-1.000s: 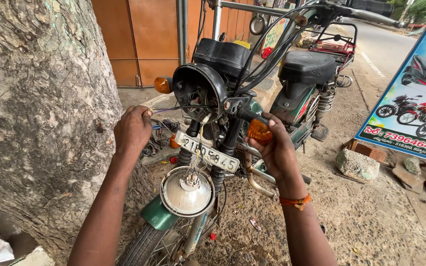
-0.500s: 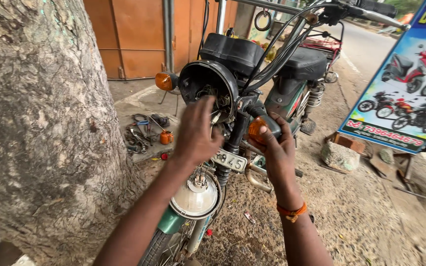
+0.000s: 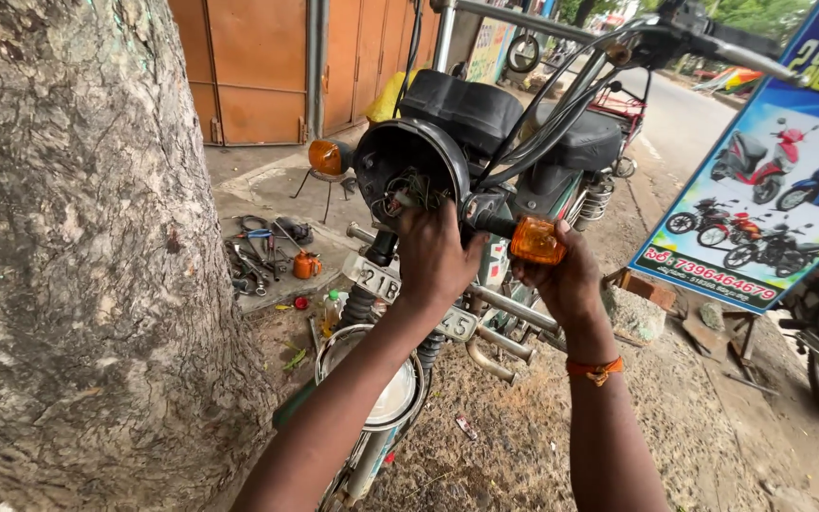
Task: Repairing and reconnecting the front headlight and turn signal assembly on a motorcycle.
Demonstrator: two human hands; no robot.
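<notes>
**Hands at the headlight shell**

Up front, the left hand [image 3: 435, 254] is pressing curled fingers against the lower rim of the empty black headlight shell [image 3: 411, 171]; what they are pinching cannot be told. The right hand [image 3: 561, 277] is gripping the orange indicator [image 3: 536, 241] just beside it. Tree trunk [image 3: 78, 246] is crowding the left; gravel lies open rightward.

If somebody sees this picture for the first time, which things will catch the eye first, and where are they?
In the middle stands a motorcycle with its empty headlight shell facing the camera, wires showing inside. The left hand reaches to the shell's lower edge, while the right hand holds an orange indicator. A big tree trunk fills the left side, with tools lying on the ground behind it.
</notes>
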